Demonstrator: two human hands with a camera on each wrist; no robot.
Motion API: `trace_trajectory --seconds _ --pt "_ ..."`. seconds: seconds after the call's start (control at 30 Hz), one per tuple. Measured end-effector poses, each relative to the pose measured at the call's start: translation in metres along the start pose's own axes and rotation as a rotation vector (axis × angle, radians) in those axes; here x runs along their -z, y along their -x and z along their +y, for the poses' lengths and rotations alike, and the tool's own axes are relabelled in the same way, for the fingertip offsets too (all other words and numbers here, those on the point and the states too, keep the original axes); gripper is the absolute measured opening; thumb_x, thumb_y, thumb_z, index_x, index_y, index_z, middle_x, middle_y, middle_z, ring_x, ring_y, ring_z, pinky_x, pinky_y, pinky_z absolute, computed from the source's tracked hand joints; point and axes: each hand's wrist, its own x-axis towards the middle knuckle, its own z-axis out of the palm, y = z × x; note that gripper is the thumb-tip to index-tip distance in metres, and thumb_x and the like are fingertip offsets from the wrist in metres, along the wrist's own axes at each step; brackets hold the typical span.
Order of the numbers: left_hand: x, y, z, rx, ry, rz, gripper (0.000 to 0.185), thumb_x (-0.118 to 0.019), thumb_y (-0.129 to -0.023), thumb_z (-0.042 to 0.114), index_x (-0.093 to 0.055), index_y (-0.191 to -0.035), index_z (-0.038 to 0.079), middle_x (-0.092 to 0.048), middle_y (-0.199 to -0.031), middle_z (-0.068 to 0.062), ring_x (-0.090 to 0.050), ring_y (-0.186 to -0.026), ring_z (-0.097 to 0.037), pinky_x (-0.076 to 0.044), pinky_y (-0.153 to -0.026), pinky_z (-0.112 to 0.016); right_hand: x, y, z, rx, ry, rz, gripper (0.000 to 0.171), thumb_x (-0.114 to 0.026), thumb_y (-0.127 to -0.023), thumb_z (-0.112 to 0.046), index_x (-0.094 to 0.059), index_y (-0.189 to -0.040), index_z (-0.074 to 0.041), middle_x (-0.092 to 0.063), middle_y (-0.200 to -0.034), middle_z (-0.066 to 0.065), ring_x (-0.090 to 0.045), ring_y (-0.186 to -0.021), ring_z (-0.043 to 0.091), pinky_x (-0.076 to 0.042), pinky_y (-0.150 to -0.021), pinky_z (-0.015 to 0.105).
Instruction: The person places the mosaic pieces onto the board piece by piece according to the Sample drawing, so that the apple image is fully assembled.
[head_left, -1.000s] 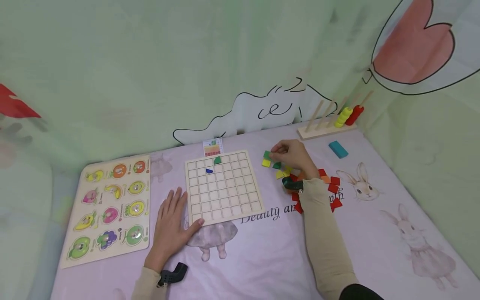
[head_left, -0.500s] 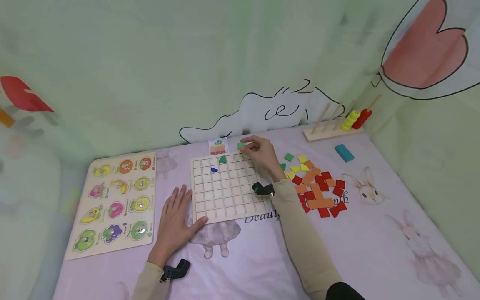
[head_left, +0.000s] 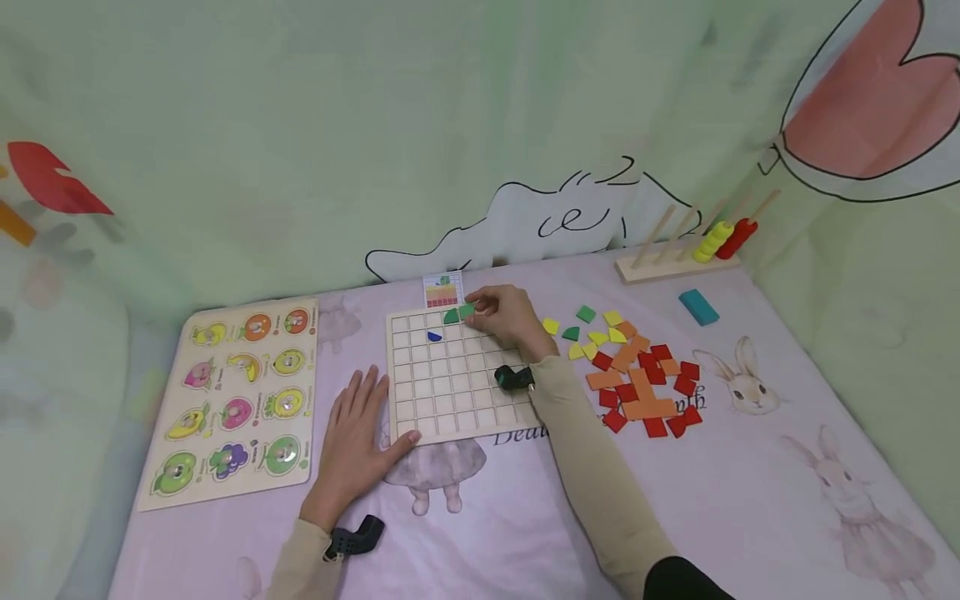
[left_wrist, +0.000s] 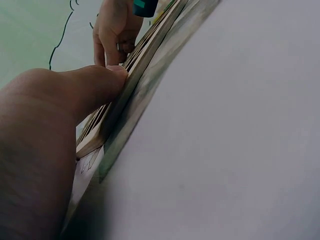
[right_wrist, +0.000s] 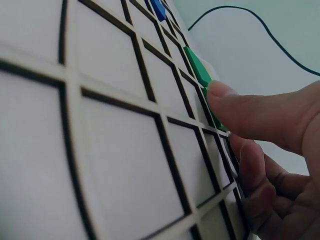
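Your right hand (head_left: 504, 319) lies over the far edge of the square wooden grid board (head_left: 457, 377), its fingertips (right_wrist: 220, 96) curled onto a small green wooden tile (head_left: 467, 310) and pressing it into a cell of the board's far row, just beside a green quarter-round tile (head_left: 451, 317) already seated there. A blue half-round tile (head_left: 434, 337) sits one row nearer you. Your left hand (head_left: 356, 446) rests flat on the lilac printed sheet (head_left: 525, 500) with fingers straight, thumb (left_wrist: 95, 82) against the board's near left corner, gripping nothing. Loose red, orange, yellow and green tiles (head_left: 637, 375) lie off the board's right edge; a fruit peg puzzle (head_left: 236, 402) lies off its left.
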Motion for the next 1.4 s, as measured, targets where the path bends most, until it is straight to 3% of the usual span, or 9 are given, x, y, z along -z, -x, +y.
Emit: trace_trajectory --seconds 0.37,0.53,0.7,0.9,1.1,1.27,1.4 --pt "0.002 0.000 0.001 0.003 0.009 0.003 0.102 -0.072 -0.088 0.059 -0.033 -0.166 0.007 -0.021 -0.177 -0.014 -0.010 -0.165 -0.037 -0.011 -0.130 -0.058 -0.004 -0.001 0.001 0.062 0.096 0.006 0.023 -0.076 -0.098 -0.019 -0.080 -0.119 -0.011 -0.073 -0.111 0.009 -0.063 -0.093 0.022 -0.050 -0.084 0.034" --pt "0.001 0.000 0.002 0.001 0.009 -0.010 0.102 -0.072 -0.088 0.060 -0.033 -0.166 0.007 -0.021 -0.177 -0.013 -0.010 -0.165 -0.036 -0.011 -0.130 -0.057 -0.003 0.002 0.000 0.064 0.090 0.018 0.027 -0.077 -0.096 -0.017 -0.079 -0.122 -0.010 -0.073 -0.113 0.011 -0.060 -0.092 0.023 -0.049 -0.082 0.034" --pt "0.001 0.000 0.000 0.006 0.001 -0.018 0.102 -0.072 -0.089 0.060 -0.032 -0.167 0.007 -0.020 -0.177 -0.012 -0.009 -0.166 -0.036 -0.010 -0.130 -0.057 -0.009 -0.001 -0.001 0.123 0.096 0.052 0.032 -0.078 -0.095 -0.019 -0.078 -0.127 -0.012 -0.067 -0.120 0.014 -0.058 -0.089 0.023 -0.046 -0.076 0.034" --pt "0.001 -0.001 0.000 0.011 0.006 -0.014 0.103 -0.072 -0.088 0.061 -0.032 -0.167 0.008 -0.020 -0.177 -0.013 -0.008 -0.166 -0.035 -0.010 -0.130 -0.056 -0.017 -0.003 -0.004 0.089 0.173 0.035 0.027 -0.077 -0.098 -0.027 -0.081 -0.123 -0.020 -0.059 -0.119 0.008 -0.052 -0.089 0.023 -0.041 -0.072 0.034" --pt "-0.002 -0.003 0.000 -0.017 0.011 -0.002 0.101 -0.072 -0.089 0.061 -0.033 -0.166 0.008 -0.020 -0.177 -0.011 -0.009 -0.166 -0.034 -0.011 -0.130 -0.056 -0.013 0.002 -0.004 0.088 0.201 0.036 0.027 -0.078 -0.097 -0.027 -0.081 -0.123 -0.018 -0.063 -0.115 0.009 -0.054 -0.091 0.024 -0.042 -0.074 0.033" --pt "-0.003 -0.003 0.000 -0.013 -0.002 -0.008 0.103 -0.071 -0.089 0.062 -0.032 -0.167 0.008 -0.020 -0.177 -0.012 -0.009 -0.166 -0.035 -0.011 -0.130 -0.057 0.000 0.002 -0.001 0.134 0.100 0.065 0.034 -0.077 -0.097 -0.021 -0.077 -0.130 -0.013 -0.064 -0.118 0.014 -0.056 -0.092 0.025 -0.044 -0.077 0.033" --pt "-0.002 0.001 0.000 0.006 0.000 0.004 0.102 -0.072 -0.088 0.061 -0.033 -0.166 0.006 -0.021 -0.177 -0.014 -0.010 -0.165 -0.037 -0.012 -0.130 -0.057 0.035 0.011 0.003 0.152 0.021 0.151 0.038 -0.075 -0.099 -0.021 -0.073 -0.136 -0.010 -0.069 -0.119 0.017 -0.063 -0.098 0.029 -0.049 -0.083 0.036"
